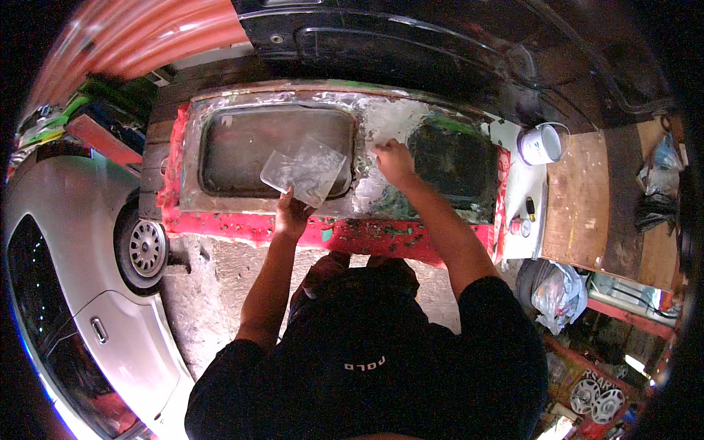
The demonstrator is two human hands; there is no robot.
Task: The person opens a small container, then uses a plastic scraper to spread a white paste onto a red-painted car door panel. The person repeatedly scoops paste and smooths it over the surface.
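Note:
In front of me lies a vehicle body panel (279, 205), with a dark recess at left and a dark, partly filled area at right. Pale, smeared filler (389, 121) covers the strip between them. My left hand (293, 213) grips the near edge of a clear, whitish-smudged plastic sheet (312, 172), tilted over the left recess. On or just over the pale strip is my right hand (396, 163), its fingers drawn together. Whatever those fingers may hold is too small or hidden to make out.
Red plastic sheeting (257, 227) sticks out under the panel. To the right stand a white bucket (540, 145), a small can (520, 226) and a dark bottle (530, 207). A silver car (81, 220) is close at left; a dark vehicle body (411, 44) rises beyond.

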